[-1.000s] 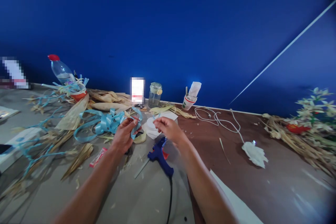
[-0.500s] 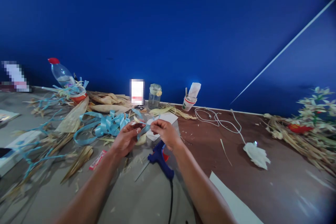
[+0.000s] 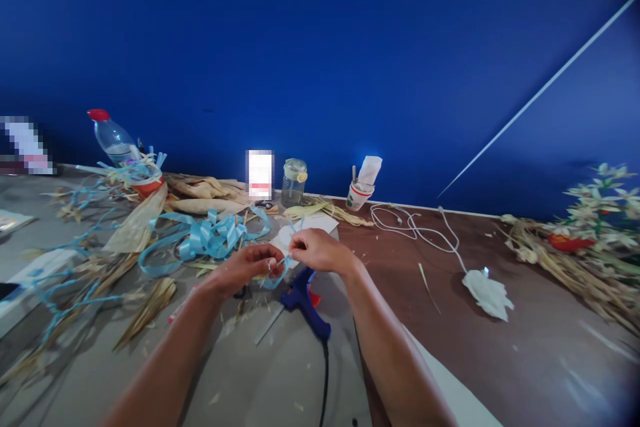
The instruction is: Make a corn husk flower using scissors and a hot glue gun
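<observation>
The fingers of our left hand and right hand pinch a thin light-blue ribbon strip, seemingly unfinished, near the dark-blue plastic glue gun, while curled light-blue ribbon lies loose.

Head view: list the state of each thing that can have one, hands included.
Blue ribbon strip: curved, held between both hands
Left hand: fingers bent, at the strip
Right hand: fingertips pinched on the strip
Blue ribbon pile: loose, looped
Hot glue gun: lying down, glue stick protruding; whether it is hot cannot be told
Plastic bottle: capped, appears tilted
Clear jar: upright
Paper cup: upright, holding white paper
</observation>
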Available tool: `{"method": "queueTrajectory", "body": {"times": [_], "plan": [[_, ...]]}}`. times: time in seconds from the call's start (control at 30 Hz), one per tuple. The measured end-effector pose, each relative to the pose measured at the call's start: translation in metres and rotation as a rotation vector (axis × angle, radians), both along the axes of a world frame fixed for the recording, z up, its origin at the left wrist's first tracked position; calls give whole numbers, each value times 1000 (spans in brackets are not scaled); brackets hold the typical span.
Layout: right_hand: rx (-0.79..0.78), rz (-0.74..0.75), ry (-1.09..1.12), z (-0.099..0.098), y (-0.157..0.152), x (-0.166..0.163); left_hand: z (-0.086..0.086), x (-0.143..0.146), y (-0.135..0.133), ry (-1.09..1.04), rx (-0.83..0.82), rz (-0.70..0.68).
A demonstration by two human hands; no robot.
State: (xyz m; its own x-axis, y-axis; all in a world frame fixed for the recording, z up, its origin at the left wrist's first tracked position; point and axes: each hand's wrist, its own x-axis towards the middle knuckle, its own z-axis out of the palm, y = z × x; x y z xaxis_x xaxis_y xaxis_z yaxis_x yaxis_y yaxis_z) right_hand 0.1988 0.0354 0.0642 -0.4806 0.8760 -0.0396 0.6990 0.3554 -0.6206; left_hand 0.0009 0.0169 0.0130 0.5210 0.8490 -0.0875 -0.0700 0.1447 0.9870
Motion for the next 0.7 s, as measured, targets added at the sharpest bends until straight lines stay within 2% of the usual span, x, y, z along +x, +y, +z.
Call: {"method": "queueTrajectory", "body": {"times": [0.13,0.23,0.33,0.43,0.5,0.57,0.7], "plan": [[-14,27,-41,1,0,-6,-2,-4,3,-15,-70,-44],[-35,46,-8,0,4,-9,-5,-4,4,-3,-117,-23],[-47,12,185,-7,12,-11,-7,-4,6,-55,-174,104],[-61,-132,339,-21,21,-12,-6,-6,10,-268,-244,269],[-95,-187,302,-31,25,-14,-4,-7,12,-419,-275,365],[-113,-174,216,-39,25,-17,-3,-8,15,-529,-310,458],[-67,-155,63,-41,18,-21,-3,-10,19,-662,-355,657]]}}
